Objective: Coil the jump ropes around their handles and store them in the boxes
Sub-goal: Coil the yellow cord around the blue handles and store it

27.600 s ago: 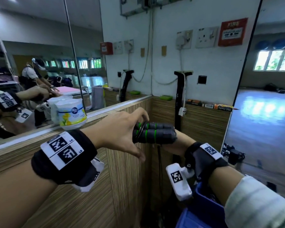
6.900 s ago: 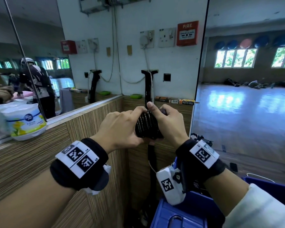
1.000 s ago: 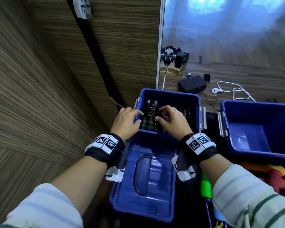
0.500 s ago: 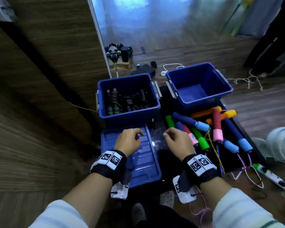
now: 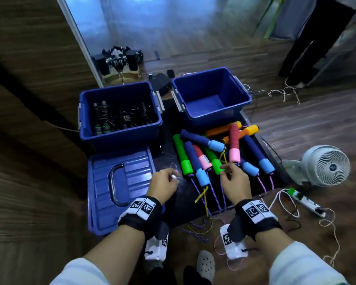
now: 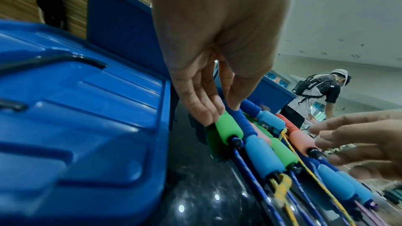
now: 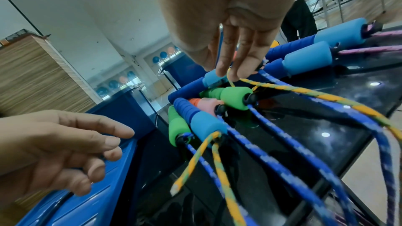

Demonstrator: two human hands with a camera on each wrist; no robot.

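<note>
Foam handles [image 5: 212, 153] below both hands, left hand [image 5: 162, 185], right hand [image 5: 235, 179], fingers loose, empty.

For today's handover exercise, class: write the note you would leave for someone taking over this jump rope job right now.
Left hand: grip empty, fingers relaxed, reaching toward the green foam handle.
Right hand: grip empty, fingertips at the handle pile, holding nothing.
Done: black jump ropes, coiled, lie in the left blue box; its lid is off, lying in front of it.
Left: the coloured foam-handled ropes lie uncoiled on the black surface, cords trailing to the floor. Right blue box looks empty. Coil each rope and box it.
</note>
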